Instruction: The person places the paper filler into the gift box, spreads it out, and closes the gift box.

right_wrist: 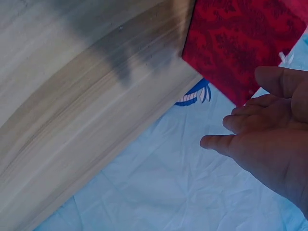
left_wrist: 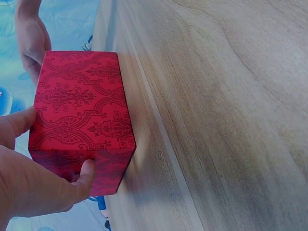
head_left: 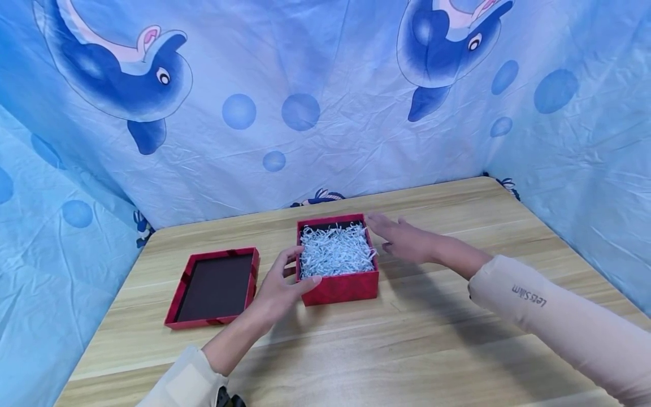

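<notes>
A red patterned gift box (head_left: 342, 288) stands without its lid on the wooden table, filled with pale blue shredded paper (head_left: 335, 249). My left hand (head_left: 285, 285) holds the near left corner of the box, its thumb at the front rim and its fingers against the left side. The left wrist view shows this grip on the box (left_wrist: 82, 101) closely. My right hand (head_left: 407, 240) is slightly blurred beside the box's right rim, fingers extended and holding nothing. In the right wrist view, the right hand (right_wrist: 269, 125) has its fingers spread near the box's side; contact there is unclear.
To the left, the red box lid (head_left: 213, 325) lies upside down, its dark inside facing up. A blue dolphin-print cloth (head_left: 330, 158) hangs behind the table (head_left: 386, 350) and along both sides. Dark blue ties (head_left: 322, 197) lie along the back edge.
</notes>
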A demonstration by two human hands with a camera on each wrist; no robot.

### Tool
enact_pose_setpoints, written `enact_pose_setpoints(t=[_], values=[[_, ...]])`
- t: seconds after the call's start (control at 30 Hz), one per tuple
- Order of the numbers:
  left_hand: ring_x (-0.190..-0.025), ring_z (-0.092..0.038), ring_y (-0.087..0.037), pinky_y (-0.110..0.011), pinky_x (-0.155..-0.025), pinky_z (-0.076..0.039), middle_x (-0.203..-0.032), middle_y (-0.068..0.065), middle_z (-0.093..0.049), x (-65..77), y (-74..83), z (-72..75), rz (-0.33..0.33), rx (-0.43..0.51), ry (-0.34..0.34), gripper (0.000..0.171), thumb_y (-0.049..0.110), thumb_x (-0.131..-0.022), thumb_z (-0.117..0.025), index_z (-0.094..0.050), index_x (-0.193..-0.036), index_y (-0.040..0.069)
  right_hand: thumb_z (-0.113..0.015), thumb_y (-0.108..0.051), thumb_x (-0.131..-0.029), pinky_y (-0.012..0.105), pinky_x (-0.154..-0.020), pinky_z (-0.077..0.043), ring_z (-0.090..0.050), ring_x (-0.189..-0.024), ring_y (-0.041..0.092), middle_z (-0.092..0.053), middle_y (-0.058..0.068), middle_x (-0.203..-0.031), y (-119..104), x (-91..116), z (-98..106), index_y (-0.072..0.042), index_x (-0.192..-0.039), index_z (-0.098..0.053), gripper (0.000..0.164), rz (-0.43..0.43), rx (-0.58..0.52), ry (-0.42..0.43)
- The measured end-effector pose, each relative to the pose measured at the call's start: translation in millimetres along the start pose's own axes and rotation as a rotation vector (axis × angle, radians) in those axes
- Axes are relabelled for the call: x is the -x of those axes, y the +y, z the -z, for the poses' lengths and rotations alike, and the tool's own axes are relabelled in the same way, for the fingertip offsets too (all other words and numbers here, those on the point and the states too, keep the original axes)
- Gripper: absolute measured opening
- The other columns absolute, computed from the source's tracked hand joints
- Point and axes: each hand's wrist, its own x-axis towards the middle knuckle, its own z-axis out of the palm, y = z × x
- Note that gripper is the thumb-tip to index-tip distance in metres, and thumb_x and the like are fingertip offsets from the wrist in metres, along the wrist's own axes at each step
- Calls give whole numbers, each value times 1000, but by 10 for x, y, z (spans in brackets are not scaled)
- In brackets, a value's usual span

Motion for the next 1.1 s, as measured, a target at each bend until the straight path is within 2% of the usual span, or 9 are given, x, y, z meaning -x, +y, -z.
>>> enact_pose_setpoints(t=[0.17,0.27,0.4,0.53,0.8,0.97,1.1], values=[[-136,-34,-37,-49,-95,-48,-151,-5,-31,1,1,5,-5,2,-4,76,31,-82,-77,-34,-145,29,-48,0,-93,65,-111,-3,-2,-147,33,-5,14,-161,-78,21,-57,-7,-154,-14,70,20,116,-16],[-136,-34,-37,-49,-95,-48,-151,-5,-31,3,0,9,-9,0,-6,75,32,-82,-76,-34,-145,29,-45,2,-92,67,-109,2,1,-147,32,-6,12,-161,-145,26,-70,-9,-153,-21,67,40,195,-25],[-135,-35,-36,-48,-95,-48,-151,-5,-32,3,-4,11,-14,0,-7,75,32,-82,-76,-34,-145,29,-46,3,-90,68,-107,10,1,-147,30,-13,10,-160,-236,25,-63,-10,-151,-30,65,65,243,-32],[-135,-36,-36,-48,-96,-48,-150,-5,-32,0,-13,9,-15,4,-8,74,32,-83,-76,-35,-144,29,-47,3,-89,66,-108,10,0,-147,28,-15,8,-160,-325,1,-29,-12,-151,-29,67,70,265,-8],[-134,-36,-36,-48,-96,-48,-150,-5,-33,-14,-25,2,-8,9,-2,74,30,-83,-76,-35,-144,28,-47,-4,-95,64,-111,6,-5,-147,24,-14,8,-160,-438,-62,40,-12,-153,-22,64,88,296,112],[-134,-36,-36,-48,-95,-49,-150,-6,-34,-8,-24,1,-4,9,-4,75,30,-82,-76,-35,-145,28,-46,-10,-98,63,-111,7,-3,-147,24,-13,7,-160,-448,-79,39,-12,-154,-19,61,73,304,124],[-134,-36,-36,-48,-95,-49,-150,-6,-34,-2,-17,6,-7,14,-8,74,31,-82,-76,-35,-144,28,-51,-14,-98,62,-111,8,-3,-148,25,-13,7,-160,-441,-77,26,-12,-153,-23,61,43,299,114]])
